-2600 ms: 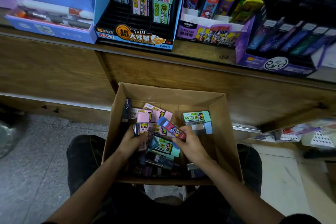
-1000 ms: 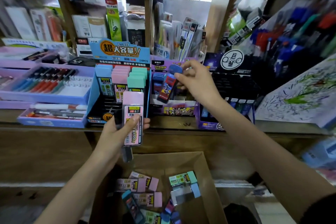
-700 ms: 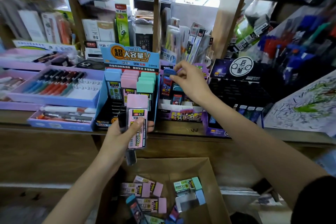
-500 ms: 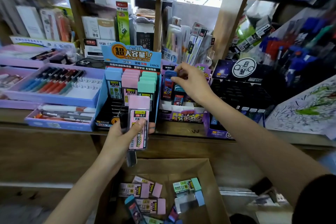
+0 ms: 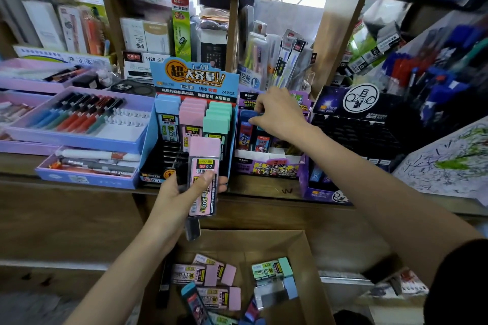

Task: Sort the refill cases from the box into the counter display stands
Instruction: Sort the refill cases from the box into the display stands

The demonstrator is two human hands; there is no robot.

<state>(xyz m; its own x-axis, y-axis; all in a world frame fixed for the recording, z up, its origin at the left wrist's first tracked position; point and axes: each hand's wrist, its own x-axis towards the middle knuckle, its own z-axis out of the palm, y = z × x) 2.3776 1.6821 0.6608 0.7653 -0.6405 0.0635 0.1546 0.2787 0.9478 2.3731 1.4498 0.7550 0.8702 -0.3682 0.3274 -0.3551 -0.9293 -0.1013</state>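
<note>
— While the left hand [image 5: 179,200] grips a pink case [image 5: 204,166] marked "2B 0.7", where's the right hand [image 5: 280,116]?
— Fingers [image 5: 264,103] pinch a blue case [image 5: 245,132] in the purple stand [image 5: 266,167]; more cases [image 5: 206,274] lie in the box [image 5: 311,266].

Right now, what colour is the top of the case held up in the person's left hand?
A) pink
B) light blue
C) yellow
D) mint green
A: the left hand grips a pink refill case with a pink top, in front of the blue display stand; the right hand pinches a blue-capped case at the purple stand.
</note>
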